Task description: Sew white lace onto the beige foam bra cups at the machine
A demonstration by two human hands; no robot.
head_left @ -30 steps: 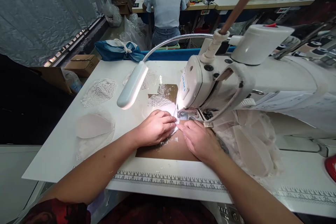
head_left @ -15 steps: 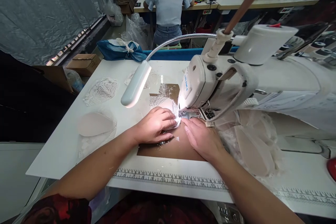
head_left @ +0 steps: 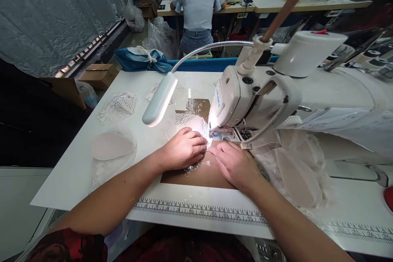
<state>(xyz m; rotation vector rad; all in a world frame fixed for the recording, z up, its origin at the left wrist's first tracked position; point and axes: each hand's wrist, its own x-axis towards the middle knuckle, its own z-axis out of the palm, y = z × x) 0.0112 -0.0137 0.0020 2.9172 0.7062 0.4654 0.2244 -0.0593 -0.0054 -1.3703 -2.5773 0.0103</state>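
A white lace piece with a pale pad-like part [head_left: 195,124] lies under the needle end of a white sewing machine [head_left: 225,100]. My left hand [head_left: 186,148] rests on its near side, fingers drawn together and pressing the lace close to the presser foot. At the lace's near edge, right of the left fingertips, my right hand [head_left: 235,163] has its thumb and forefinger closed on the edge. The exact grip is partly hidden under the fingers. Beneath both hands is a brown sheet [head_left: 202,178] on the white table [head_left: 147,190].
A lamp [head_left: 159,100] on a bendable neck hangs left of the machine head. Lace pieces [head_left: 119,107] and a pale pad [head_left: 111,146] lie at the left. More padded lace [head_left: 297,168] is heaped at the right. A person [head_left: 199,6] sits ahead at another machine.
My left fingers have drawn closer together and lie slightly lower. My right fingertips have shifted a little left and nearer to me, along the lace edge.
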